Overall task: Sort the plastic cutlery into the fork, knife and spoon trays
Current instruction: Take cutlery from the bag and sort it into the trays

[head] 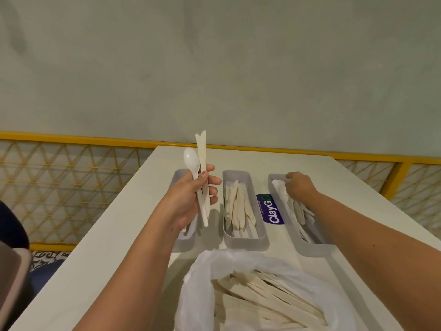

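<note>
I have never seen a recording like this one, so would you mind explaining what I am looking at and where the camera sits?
There is no machine here: these are a person's two bare hands, filmed by one wide-angle camera worn on the head, looking forward and down. On the white table stand the left tray, the middle tray and the right tray, with a purple sticker between the last two. Nearest the camera lies an open plastic bag of unsorted cutlery. The left hand holds up a white spoon and a beige piece with a notched tip, fingers curled round both. The right hand reaches into the right tray; whether it grips anything is hidden.
</note>
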`<state>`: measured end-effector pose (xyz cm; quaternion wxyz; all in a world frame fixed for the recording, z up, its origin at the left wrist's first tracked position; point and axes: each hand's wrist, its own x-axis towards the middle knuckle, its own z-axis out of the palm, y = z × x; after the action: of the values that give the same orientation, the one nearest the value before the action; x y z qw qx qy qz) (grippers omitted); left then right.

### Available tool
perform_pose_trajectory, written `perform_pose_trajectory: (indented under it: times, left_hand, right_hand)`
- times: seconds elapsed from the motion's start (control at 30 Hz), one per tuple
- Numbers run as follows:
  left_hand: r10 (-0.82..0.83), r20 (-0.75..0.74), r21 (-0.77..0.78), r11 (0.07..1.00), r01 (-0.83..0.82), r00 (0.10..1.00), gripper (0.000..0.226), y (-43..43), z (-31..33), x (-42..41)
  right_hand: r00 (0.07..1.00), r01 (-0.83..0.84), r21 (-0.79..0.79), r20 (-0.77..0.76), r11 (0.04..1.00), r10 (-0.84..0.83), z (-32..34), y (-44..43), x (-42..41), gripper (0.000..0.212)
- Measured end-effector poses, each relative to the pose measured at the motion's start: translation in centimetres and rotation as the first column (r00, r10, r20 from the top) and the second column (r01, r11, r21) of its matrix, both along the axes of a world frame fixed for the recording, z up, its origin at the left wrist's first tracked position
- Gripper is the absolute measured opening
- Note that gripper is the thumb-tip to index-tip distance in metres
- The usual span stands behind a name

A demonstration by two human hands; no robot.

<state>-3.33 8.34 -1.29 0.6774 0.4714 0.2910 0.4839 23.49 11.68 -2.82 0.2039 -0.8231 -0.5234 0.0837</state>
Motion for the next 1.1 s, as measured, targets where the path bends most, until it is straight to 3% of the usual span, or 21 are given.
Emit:
perform_pose_trajectory:
  times: [0.1,0.23,0.37,0.47,0.63,0.8,1.1]
  left_hand:
    - [-0.014,-0.026,0.004,1.0,0.014,1.0,0.019,0.0,0.0,0.0]
    - [0.013,-0.035,-0.031,0.999,-0.014,0.999,0.017,-0.1,0.0,0.2]
    - [0.066,-0.042,-0.059,0.996,-0.069,0.997,0.016,0.1,-0.2,0.3]
    - [0.072,-0.055,-0.047,0.996,-0.075,0.996,0.02,0.1,-0.1,0.2]
    - [0.111,-0.029,-0.076,0.991,-0.113,0.993,0.031,-0.4,0.2,0.5]
    - [0.14,-0.015,-0.159,0.977,-0.14,0.99,0.039,-0.2,0.3,0.8]
    - [0.033,-0.08,-0.104,0.994,-0.042,0.996,0.035,0.0,0.4,0.6]
  right_hand:
    - [0.997,-0.022,0.095,0.074,0.995,0.015,0.8,0.1,-0.8,0.042]
    - [0.973,-0.215,0.374,0.001,0.902,0.231,3.7,-0.9,-5.1,0.021]
    - [0.84,-0.497,0.389,-0.01,0.776,0.543,6.0,-4.0,-11.1,0.011]
    - [0.776,-0.602,0.321,0.018,0.731,0.631,6.2,-5.6,-14.0,0.01]
    - [0.751,-0.655,0.189,0.06,0.731,0.657,5.1,-6.6,-16.3,0.005]
    - [0.805,-0.584,0.119,0.218,0.803,0.553,4.4,-6.4,-17.2,0.02]
    - [0.861,-0.498,0.204,0.003,0.843,0.508,5.4,-6.8,-15.7,0.009]
